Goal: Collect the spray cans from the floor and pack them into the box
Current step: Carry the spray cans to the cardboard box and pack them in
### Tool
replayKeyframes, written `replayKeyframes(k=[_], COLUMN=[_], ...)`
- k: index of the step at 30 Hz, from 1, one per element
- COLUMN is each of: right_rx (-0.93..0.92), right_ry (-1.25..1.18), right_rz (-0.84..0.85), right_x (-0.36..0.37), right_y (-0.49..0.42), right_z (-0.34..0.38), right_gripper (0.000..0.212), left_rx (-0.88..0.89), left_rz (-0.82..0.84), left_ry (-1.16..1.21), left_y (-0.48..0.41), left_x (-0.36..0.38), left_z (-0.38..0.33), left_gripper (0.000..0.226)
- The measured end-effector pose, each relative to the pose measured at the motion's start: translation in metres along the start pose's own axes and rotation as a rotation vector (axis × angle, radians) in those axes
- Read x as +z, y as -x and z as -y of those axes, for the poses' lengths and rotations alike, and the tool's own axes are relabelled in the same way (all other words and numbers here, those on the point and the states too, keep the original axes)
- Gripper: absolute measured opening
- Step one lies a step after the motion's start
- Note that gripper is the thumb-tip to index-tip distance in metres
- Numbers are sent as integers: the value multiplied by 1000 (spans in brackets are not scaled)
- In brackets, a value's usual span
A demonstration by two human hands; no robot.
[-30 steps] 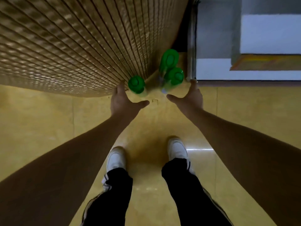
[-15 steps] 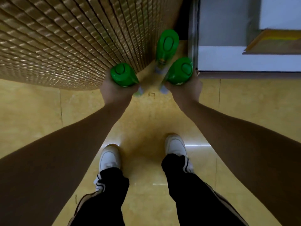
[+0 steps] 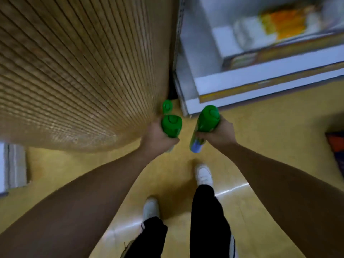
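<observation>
My left hand (image 3: 156, 138) grips a spray can with a green cap (image 3: 171, 125), held upright above the floor. My right hand (image 3: 219, 133) grips a second green-capped spray can (image 3: 205, 121), tilted so its blue and green body points down and left. A third green-capped can (image 3: 167, 106) stands on the yellow floor behind them, in the gap between the woven wall and the shelf. No box for packing shows clearly in this view.
A tall woven, ribbed surface (image 3: 78, 71) fills the upper left. A white shelf unit (image 3: 242, 84) with a blurred orange package stands upper right. My white shoes (image 3: 203, 174) and dark trousers are below. A red-blue object (image 3: 337, 146) lies at the right edge.
Both hands closed round a can each and lifted them off the floor. The view swung and I stepped back from the corner; one can stayed on the floor.
</observation>
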State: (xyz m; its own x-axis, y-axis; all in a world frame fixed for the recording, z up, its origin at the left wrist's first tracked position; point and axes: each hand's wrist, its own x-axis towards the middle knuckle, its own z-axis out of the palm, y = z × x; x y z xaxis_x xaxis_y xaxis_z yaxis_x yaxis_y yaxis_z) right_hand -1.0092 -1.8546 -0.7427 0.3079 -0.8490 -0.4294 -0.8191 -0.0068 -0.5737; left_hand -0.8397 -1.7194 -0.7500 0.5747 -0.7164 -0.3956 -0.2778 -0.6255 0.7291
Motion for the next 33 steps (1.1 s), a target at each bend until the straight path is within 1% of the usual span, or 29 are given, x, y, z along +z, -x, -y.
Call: replayKeyframes(k=[2, 4, 6, 8, 11, 13, 17, 20, 23, 24, 25, 27, 29, 30, 33], right_rx=[7, 17, 20, 30, 35, 20, -9, -26, -75, -94, -109, -139, -167, -178, -224], right_ry=[15, 39, 17, -7, -50, -70, -141, -239, -309, -336, -366, -405, -450, -490, -632], right_rz=[-21, -47, -93, -143, -208, -280, -447, -567, -683, -718, -754, -819, -884, -914, -1018], right_x=[-58, -122, -186, -251, -347, -405, -520, -595, -654, -671, -686, -713, -735, -745, -772], right_y=[31, 63, 96, 126, 171, 205, 271, 325, 370, 382, 392, 409, 422, 426, 435], right_z=[19, 38, 52, 63, 75, 78, 68, 53, 34, 26, 18, 1, -18, -28, -59], right_gripper=[63, 54, 55, 58, 52, 47, 48, 53, 53, 51, 49, 40, 35, 37, 44], left_rx=[73, 188, 323, 446, 605, 705, 860, 877, 873, 885, 901, 944, 998, 1023, 1084], left_rz=[85, 141, 203, 245, 230, 233, 239, 250, 319, 319, 310, 291, 269, 262, 247], left_ry=[-81, -124, -158, -217, -233, -185, -79, 124, 379, 463, 537, 646, 695, 711, 729], left_y=[21, 42, 65, 93, 131, 156, 209, 261, 304, 316, 327, 351, 375, 388, 419], left_x=[-23, -41, -58, -73, -84, -84, -74, -59, -33, -21, -9, 18, 47, 62, 108], left_z=[-49, -105, -168, -237, -341, -405, -526, -601, -660, -677, -693, -722, -749, -761, -795], left_gripper=[70, 80, 90, 93, 90, 89, 85, 77, 72, 71, 67, 48, 36, 33, 33])
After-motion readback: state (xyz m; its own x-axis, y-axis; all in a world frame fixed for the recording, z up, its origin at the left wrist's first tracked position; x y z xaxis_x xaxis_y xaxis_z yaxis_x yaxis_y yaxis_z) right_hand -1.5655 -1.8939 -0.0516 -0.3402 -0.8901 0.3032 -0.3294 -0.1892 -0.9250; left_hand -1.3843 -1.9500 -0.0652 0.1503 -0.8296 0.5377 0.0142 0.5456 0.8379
